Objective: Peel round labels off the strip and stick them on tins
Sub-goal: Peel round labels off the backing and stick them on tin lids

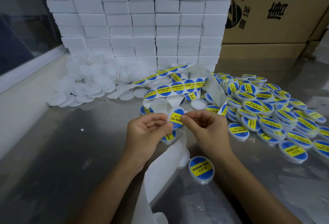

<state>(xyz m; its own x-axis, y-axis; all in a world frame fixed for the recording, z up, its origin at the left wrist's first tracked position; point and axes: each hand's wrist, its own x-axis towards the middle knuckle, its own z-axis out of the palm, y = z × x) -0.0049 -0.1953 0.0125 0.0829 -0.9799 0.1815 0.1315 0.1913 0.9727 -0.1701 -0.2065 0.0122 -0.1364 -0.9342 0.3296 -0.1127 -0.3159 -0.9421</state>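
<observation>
Two hands meet over the middle of the metal table (pixel 71 152), and from my seat this looks like the moment of laying a label down. My left hand (pixel 146 133) has its fingers curled round the rim of a clear tin (pixel 173 117), held up and tilted toward me, while my right hand (pixel 204 129) pinches the near edge of the round blue-and-yellow label (pixel 176 118) against the tin's face. I cannot tell how much of the label is already stuck. The chief risk, as I judge it, is a crooked or creased label: if the right thumb presses down before the circle is centred, the adhesive will grab off-centre and trap a fold. A second risk is the label curling back onto my fingertips, since the pinch covers part of its edge. The label strip (pixel 178 86) loops loosely just behind the hands, and its spent backing (pixel 160 170) trails down under my wrists toward the table edge; a sweep of either forearm could drag it and pull the unpeeled labels askew. Finished tins (pixel 267 120) lie heaped close on the right, bare lids (pixel 85 85) piled far left before the white boxes (pixel 142 19), so a careless set-down could mix them.
</observation>
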